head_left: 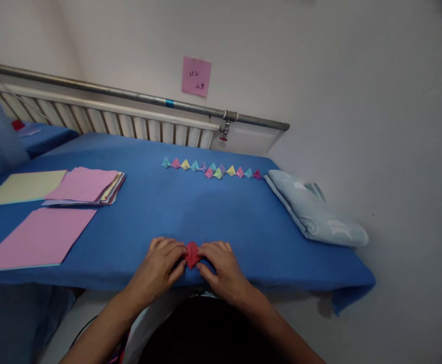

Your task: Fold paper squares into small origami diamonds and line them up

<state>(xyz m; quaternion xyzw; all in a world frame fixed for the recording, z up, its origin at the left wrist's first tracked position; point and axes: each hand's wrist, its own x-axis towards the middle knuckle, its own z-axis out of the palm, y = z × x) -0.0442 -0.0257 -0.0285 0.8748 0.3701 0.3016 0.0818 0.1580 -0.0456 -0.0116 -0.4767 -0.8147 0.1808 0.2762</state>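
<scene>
A small red folded paper piece (192,255), roughly diamond-shaped with a crease down its middle, is at the front edge of the blue-covered table (228,217). My left hand (162,263) pinches its left side between thumb and fingers. From the right, my right hand (221,268) grips the opposite side the same way. Farther back lies a row of small folded paper pieces (194,166) in blue, pink, yellow, green and purple, a few of them in a second, nearer line.
At the left lie a stack of coloured paper (84,186), a yellow sheet (27,186) and pink sheets (41,237). A folded light-blue cloth (315,210) rests at the right edge. Behind the table are a white radiator (130,125), a metal pipe (111,92) and a pink note (196,76).
</scene>
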